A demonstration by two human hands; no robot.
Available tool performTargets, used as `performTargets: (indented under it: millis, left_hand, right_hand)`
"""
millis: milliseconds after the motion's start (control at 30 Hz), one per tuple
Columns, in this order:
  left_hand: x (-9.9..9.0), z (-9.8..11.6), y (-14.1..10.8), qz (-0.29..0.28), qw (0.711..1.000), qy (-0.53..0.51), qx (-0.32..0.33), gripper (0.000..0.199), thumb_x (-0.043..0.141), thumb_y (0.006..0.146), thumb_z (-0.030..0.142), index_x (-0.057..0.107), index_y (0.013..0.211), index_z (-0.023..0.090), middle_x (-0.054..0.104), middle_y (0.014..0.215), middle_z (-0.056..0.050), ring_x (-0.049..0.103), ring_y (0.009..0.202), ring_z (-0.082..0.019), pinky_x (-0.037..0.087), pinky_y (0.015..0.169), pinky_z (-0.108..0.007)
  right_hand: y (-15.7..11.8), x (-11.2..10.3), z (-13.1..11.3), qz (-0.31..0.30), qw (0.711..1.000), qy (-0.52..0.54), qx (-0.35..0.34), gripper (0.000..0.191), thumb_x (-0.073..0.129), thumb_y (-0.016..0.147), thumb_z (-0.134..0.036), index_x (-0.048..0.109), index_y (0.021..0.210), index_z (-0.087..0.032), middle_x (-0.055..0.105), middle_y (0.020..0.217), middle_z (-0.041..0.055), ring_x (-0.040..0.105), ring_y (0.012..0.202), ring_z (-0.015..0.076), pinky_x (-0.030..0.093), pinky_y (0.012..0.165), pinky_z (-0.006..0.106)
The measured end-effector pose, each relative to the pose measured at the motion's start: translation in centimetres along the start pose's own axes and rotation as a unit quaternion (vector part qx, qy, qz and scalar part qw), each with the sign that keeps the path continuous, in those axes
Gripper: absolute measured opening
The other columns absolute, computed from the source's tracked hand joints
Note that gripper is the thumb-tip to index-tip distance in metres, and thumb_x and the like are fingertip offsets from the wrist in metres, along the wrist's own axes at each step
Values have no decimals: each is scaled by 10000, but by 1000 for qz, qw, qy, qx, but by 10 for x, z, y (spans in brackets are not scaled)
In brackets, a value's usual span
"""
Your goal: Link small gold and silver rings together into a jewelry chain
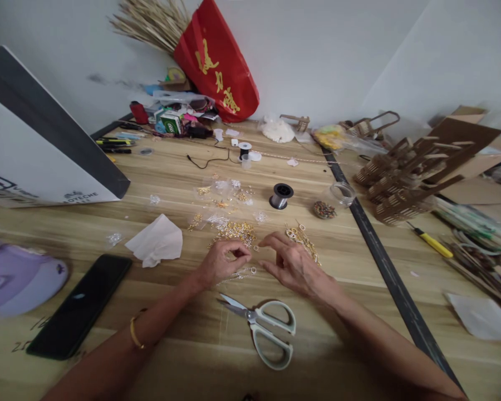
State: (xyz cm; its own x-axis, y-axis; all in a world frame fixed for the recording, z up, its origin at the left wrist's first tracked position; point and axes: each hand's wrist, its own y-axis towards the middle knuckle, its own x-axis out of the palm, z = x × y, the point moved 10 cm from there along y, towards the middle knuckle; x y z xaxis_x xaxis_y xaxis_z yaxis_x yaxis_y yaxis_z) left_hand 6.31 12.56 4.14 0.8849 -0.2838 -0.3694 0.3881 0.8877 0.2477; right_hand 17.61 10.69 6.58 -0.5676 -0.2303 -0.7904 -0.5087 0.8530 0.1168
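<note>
My left hand (226, 259) is closed in a pinch, thumb against forefinger, low over the table. Whatever lies between those fingertips, if anything, is too small to make out. My right hand (290, 262) faces it with thumb and forefinger apart, nothing visible between them. A small ring (256, 248) lies between the two hands. Just beyond spreads a pile of gold and silver jewelry findings (236, 233). A silver chain (242, 273) lies below my left fingertips. Gold chains (304, 243) lie beside my right hand, and white-handled scissors (256, 323) rest open nearer to me.
A wire spool (281, 196) and a heap of colored beads (324, 210) stand beyond my right hand. To the left lie a tissue (156, 240), a black phone (80, 306) and a large box (45, 145). Small woven baskets (401, 189) and a yellow-handled tool (433, 241) are at right.
</note>
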Motion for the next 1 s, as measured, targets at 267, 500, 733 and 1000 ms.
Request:
performTargets:
  millis: [267, 500, 733, 1000]
  left_hand:
    - [1, 6, -1, 1, 999, 28, 22, 121, 600, 782, 189, 650, 676, 161, 638, 651, -28, 565, 620, -137, 427, 623, -242]
    - [0, 1, -2, -3, 998, 53, 18, 127, 581, 791, 190, 639, 687, 147, 642, 656, -14, 577, 629, -128, 434, 626, -228]
    - [0, 0, -2, -1, 997, 76, 29, 128, 558, 798, 174, 621, 689, 149, 639, 667, -15, 577, 640, -125, 436, 630, -226]
    - [7, 3, -2, -18, 993, 111, 47, 122, 547, 794, 165, 608, 690, 148, 631, 654, -17, 563, 618, -121, 430, 607, -217]
  right_hand:
    - [2, 34, 3, -11, 973, 230, 31, 210, 511, 832, -148, 525, 1040, -180, 632, 779, 5, 604, 677, 107, 455, 572, 185]
    - [3, 34, 14, 74, 979, 192, 6, 75, 511, 826, -158, 572, 867, -169, 581, 692, -8, 530, 620, 103, 412, 566, 193]
    - [4, 38, 13, 58, 984, 167, -12, 80, 487, 812, -131, 560, 809, -164, 558, 686, -15, 488, 583, 90, 371, 541, 187]
    - [6, 41, 25, 61, 973, 220, 37, 63, 497, 819, -170, 556, 798, -163, 529, 604, -38, 454, 524, 78, 345, 490, 175]
